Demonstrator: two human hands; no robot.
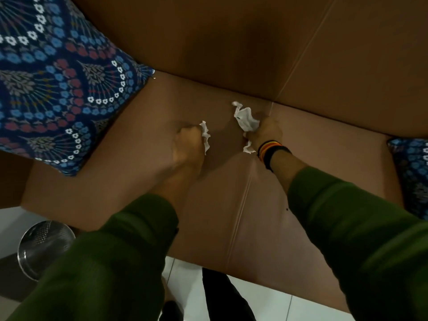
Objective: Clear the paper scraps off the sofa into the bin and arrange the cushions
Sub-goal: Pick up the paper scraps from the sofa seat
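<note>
Sofa seat (129, 193) bare mid-span; patterned cushion (53, 89) crowds left end, second cushion (414, 172) blocks right edge; metal bin (44, 246) on floor left.

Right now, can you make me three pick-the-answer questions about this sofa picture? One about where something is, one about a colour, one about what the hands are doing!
1. Where is the metal bin?
A. On the sofa seat
B. On the floor, lower left
C. Behind the cushion

2. What colour are the sleeves?
A. Green
B. Red
C. White

3. What are the hands doing?
A. Resting open
B. Lifting a cushion
C. Gripping paper scraps

Answers:
1 B, it stands on the floor beside the brown sofa.
2 A, both are dark green.
3 C, left hand and right hand each close on white crumpled paper.
</note>
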